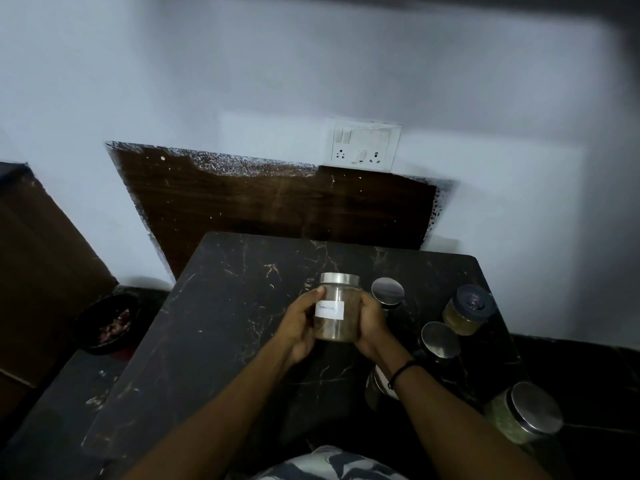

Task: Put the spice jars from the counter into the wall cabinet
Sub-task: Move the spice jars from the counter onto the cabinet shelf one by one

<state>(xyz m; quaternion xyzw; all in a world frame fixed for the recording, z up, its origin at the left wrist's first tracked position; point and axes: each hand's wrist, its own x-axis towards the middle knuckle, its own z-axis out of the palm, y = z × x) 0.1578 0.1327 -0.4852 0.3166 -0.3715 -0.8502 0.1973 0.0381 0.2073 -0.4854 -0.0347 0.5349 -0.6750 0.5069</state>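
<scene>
A clear spice jar [337, 308] with a steel lid, a white label and brown powder is held upright above the black marble counter [221, 306]. My left hand [299, 325] grips its left side and my right hand [372, 323] its right side. Several other jars stand on the counter's right: a steel-lidded jar [388, 293] just behind my right hand, a dark-lidded jar [467, 310] of yellowish spice, another steel-lidded jar [440, 341], a jar [377, 389] half hidden under my right wrist, and a green-filled jar [526, 412] at the near right. No wall cabinet is in view.
A white wall with a switch and socket plate [363, 145] and a dark wooden panel [277, 202] lies behind the counter. A brown cardboard box [45, 265] stands at the left, with a dark bowl [110, 323] on the lower surface beside it.
</scene>
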